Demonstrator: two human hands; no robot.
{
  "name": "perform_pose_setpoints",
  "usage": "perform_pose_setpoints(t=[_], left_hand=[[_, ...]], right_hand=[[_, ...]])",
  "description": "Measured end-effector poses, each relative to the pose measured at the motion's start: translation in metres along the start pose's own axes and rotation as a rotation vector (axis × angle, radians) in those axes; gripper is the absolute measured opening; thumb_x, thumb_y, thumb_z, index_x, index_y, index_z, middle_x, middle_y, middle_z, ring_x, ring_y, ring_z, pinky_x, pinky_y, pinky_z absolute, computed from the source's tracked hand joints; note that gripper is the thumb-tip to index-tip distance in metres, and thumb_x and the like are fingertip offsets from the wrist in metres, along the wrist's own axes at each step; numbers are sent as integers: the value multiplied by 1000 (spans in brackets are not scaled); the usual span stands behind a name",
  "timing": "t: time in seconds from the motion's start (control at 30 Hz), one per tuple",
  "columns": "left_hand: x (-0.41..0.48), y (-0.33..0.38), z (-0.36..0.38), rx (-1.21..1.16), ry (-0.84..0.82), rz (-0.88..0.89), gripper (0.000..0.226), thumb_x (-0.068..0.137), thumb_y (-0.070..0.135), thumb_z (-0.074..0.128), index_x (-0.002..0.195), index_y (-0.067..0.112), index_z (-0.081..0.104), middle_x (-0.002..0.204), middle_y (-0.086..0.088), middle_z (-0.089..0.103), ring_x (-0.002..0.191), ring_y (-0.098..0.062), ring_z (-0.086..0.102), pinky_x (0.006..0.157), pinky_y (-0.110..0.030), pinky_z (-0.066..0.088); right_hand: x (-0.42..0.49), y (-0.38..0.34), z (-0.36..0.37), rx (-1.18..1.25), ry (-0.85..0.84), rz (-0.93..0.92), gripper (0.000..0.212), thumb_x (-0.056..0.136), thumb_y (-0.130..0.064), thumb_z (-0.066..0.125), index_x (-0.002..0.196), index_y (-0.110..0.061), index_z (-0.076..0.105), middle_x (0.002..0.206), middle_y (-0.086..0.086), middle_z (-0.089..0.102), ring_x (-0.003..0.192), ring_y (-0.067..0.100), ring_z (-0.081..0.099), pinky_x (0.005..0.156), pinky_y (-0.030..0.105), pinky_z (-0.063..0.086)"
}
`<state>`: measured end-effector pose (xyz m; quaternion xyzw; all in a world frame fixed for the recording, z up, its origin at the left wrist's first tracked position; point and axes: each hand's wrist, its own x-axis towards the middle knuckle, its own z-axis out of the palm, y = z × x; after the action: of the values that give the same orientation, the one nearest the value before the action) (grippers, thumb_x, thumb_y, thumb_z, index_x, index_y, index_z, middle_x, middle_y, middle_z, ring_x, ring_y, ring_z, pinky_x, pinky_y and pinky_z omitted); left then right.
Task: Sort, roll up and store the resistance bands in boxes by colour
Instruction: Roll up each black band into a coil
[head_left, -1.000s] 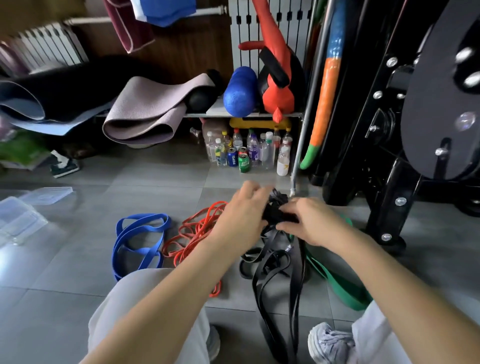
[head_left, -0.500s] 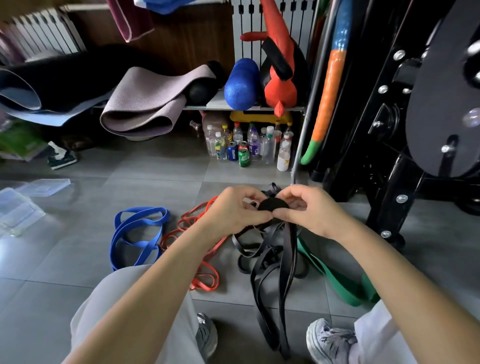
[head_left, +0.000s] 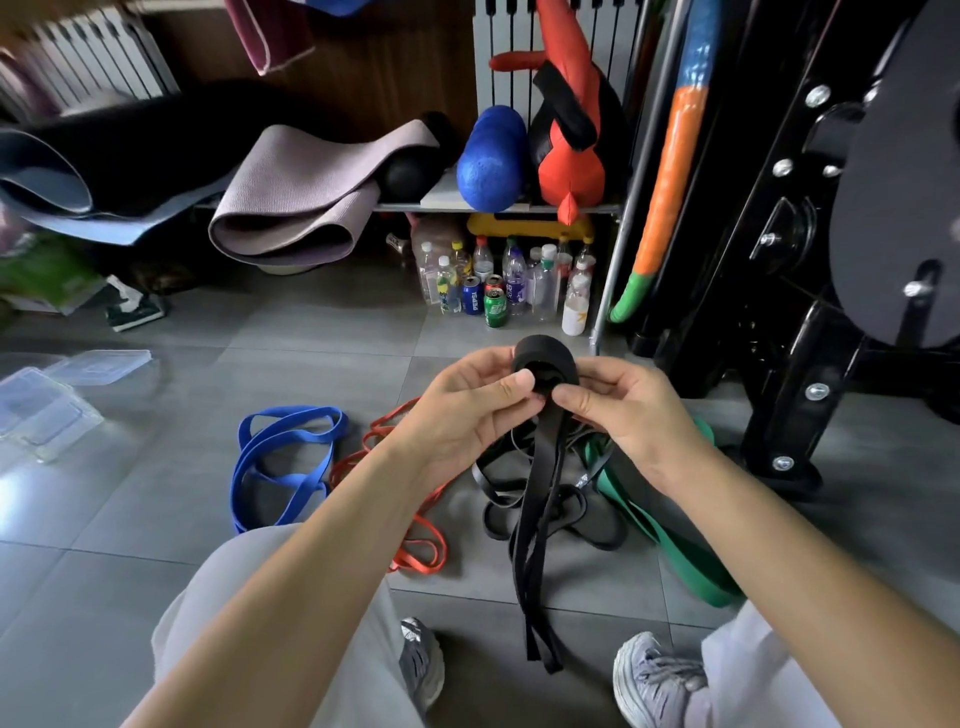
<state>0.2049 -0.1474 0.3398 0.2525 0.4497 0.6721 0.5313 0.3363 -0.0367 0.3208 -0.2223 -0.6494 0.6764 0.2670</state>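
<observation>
Both hands meet above the grey tiled floor (head_left: 156, 519), working on a flat black rubber resistance band (head_left: 540, 519). Its upper end is wound into a small tight coil (head_left: 544, 353) held up between them. The left hand (head_left: 467, 410) pinches the coil from its side, thumb pressed to the face of the roll and the other fingers curled behind. The right hand (head_left: 623, 415) pinches it from the opposite side, its fingers (head_left: 574, 401) closed on the coil's edge. Most of the band hangs below the coil as a doubled strap, its end lying on the floor between the grey trainers (head_left: 660, 680).

The job looks to be at an early stage. Sorting seems largely done, since the colours lie in separate heaps: a looped blue band (head_left: 285, 457), thin orange-red bands (head_left: 415, 545), a tangle of further black bands (head_left: 498, 499) and a wide green band (head_left: 675, 540) just beside it. None of these is rolled. The one in hand is only partly wound, with a long tail left to take up. The clear plastic boxes (head_left: 41, 410) sit well apart at the far left, a lid (head_left: 98, 364) near them, and no band colour shows through their walls, so storing has apparently not begun.
</observation>
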Motion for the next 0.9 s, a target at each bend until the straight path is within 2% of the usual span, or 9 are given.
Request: perform_pose_setpoints(t=[0.07, 0.13, 0.2, 0.33, 0.47, 0.6, 0.73, 0.83, 0.9], left_hand=[[0, -2, -1, 257, 76, 32, 22, 87, -1, 57, 108, 6, 57, 97, -7, 66, 81, -15, 66, 73, -21, 56], [0, -5, -4, 815, 186, 125, 37, 85, 6, 66, 119, 13, 54, 111, -1, 62, 84, -13, 64, 75, -22, 54], [-3, -6, -4, 1212, 208, 191, 55, 80, 19, 72, 130, 21, 49, 114, 10, 54, 87, -11, 59, 78, -20, 47], [-9, -4, -8, 1579, 127, 185, 29, 82, 25, 69, 110, 17, 65, 102, 2, 63, 92, -16, 58, 70, -19, 36], [-12, -3, -9, 1538, 126, 168, 29, 79, 26, 71, 106, 15, 66, 96, 0, 67, 87, -18, 59, 74, -25, 42], [-14, -6, -10, 1555, 69, 141, 25, 77, 27, 73, 100, 17, 67, 78, 5, 58, 72, -15, 51, 58, -21, 29], [-13, -8, -11, 1638, 16, 156, 22, 79, 27, 70, 99, 20, 68, 78, 5, 59, 80, -19, 59, 58, -20, 28], [-13, 2, -13, 1354, 129, 153, 22, 79, 22, 72, 101, 22, 70, 89, 2, 70, 80, -15, 65, 71, -26, 51], [-15, 7, -14, 1140, 163, 139, 23, 78, 17, 75, 99, 23, 70, 90, 3, 72, 80, -10, 67, 77, -30, 55]], right_hand=[[3, 1, -1, -186, 9, 12, 26, 71, -8, 74, 92, -22, 68, 81, -9, 73, 81, 7, 68, 82, 23, 53], [6, 5, -2, -578, -18, -17, 26, 76, -10, 75, 99, -22, 70, 88, -6, 72, 86, 12, 68, 85, 32, 53], [6, 8, 2, -825, -87, -44, 25, 78, -17, 73, 103, -19, 70, 91, 1, 72, 87, 18, 67, 83, 41, 53], [2, 7, 11, -965, -168, -117, 21, 80, -20, 71, 101, -21, 71, 85, -3, 69, 82, 15, 63, 70, 29, 46], [-3, -1, 12, -939, -183, -114, 23, 80, -19, 72, 103, -23, 70, 89, -4, 69, 83, 14, 62, 74, 30, 48], [-8, 0, 16, -1063, -243, -195, 26, 82, -18, 68, 107, -20, 68, 88, -3, 62, 86, 16, 57, 72, 30, 41], [-10, 6, 16, -1080, -249, -194, 24, 79, -20, 72, 103, -20, 68, 89, -3, 65, 86, 17, 60, 72, 30, 44], [-5, -2, 5, -818, -120, -120, 26, 73, -22, 79, 93, -30, 66, 89, -13, 68, 85, 5, 63, 80, 22, 48], [-3, -8, -3, -721, -118, -91, 27, 69, -24, 80, 85, -38, 63, 85, -15, 69, 84, 1, 63, 82, 22, 48]])
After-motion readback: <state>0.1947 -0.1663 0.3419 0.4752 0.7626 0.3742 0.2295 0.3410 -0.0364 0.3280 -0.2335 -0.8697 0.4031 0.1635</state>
